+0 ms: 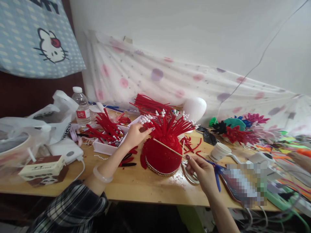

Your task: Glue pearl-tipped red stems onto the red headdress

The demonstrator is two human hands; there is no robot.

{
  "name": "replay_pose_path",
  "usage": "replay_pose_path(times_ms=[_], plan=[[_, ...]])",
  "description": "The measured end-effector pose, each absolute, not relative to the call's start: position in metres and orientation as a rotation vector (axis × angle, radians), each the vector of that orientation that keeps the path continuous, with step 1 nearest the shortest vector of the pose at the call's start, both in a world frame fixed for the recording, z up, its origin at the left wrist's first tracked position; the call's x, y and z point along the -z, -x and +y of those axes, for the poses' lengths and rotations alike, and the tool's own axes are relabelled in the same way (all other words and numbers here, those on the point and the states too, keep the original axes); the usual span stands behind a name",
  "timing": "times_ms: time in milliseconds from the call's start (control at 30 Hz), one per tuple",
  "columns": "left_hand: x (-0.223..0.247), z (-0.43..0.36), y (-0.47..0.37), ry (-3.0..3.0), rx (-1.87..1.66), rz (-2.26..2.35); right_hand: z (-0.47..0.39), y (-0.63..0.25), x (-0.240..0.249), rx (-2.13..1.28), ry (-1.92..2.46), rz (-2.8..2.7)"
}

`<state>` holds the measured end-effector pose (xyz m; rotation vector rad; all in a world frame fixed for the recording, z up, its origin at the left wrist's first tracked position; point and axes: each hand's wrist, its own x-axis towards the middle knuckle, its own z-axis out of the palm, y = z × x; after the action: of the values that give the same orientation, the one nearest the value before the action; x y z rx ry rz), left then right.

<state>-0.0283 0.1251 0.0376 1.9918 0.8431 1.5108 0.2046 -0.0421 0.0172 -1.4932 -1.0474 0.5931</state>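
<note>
A red fuzzy dome stands on the table, with a string of white pearls around its lower edge. From its top fans a bunch of red pipe cleaner stems tipped with white pearls. My left hand is at the left side of this bunch, fingers bent and closed on the outer stems. Between the thumb and fingers of my right hand is a thin wooden stick. It slants across the front of the dome, its far tip close to my left thumb.
Left of the dome is a white box of red pipe cleaners, with a water bottle and a drink carton farther left. To the right are a paper cup, blue-handled scissors, a phone and another person's hand.
</note>
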Motion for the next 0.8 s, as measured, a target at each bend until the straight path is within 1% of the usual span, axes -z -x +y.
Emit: replay_pose_path(times_ms=[100, 233, 400, 633, 733, 800], plan=[[-0.038, 0.125, 0.028, -1.985, -1.500, 0.830, -0.044, -0.210, -0.024, -0.469, 1.626, -1.234], [-0.038, 0.125, 0.028, -1.974, -1.490, 0.835, -0.043, -0.213, -0.031, -0.326, 1.664, -1.382], [-0.036, 0.126, 0.028, -1.973, -1.494, 0.843, -0.039, -0.213, -0.036, -0.383, 1.618, -1.329], [-0.033, 0.129, 0.028, -1.969, -1.484, 0.875, -0.032, -0.220, -0.026, -0.468, 1.501, -1.328], [-0.034, 0.128, 0.028, -1.965, -1.491, 0.871, -0.030, -0.221, -0.026, -0.420, 1.518, -1.416], [-0.034, 0.127, 0.028, -1.960, -1.503, 0.869, -0.030, -0.220, -0.027, -0.315, 1.593, -1.494]])
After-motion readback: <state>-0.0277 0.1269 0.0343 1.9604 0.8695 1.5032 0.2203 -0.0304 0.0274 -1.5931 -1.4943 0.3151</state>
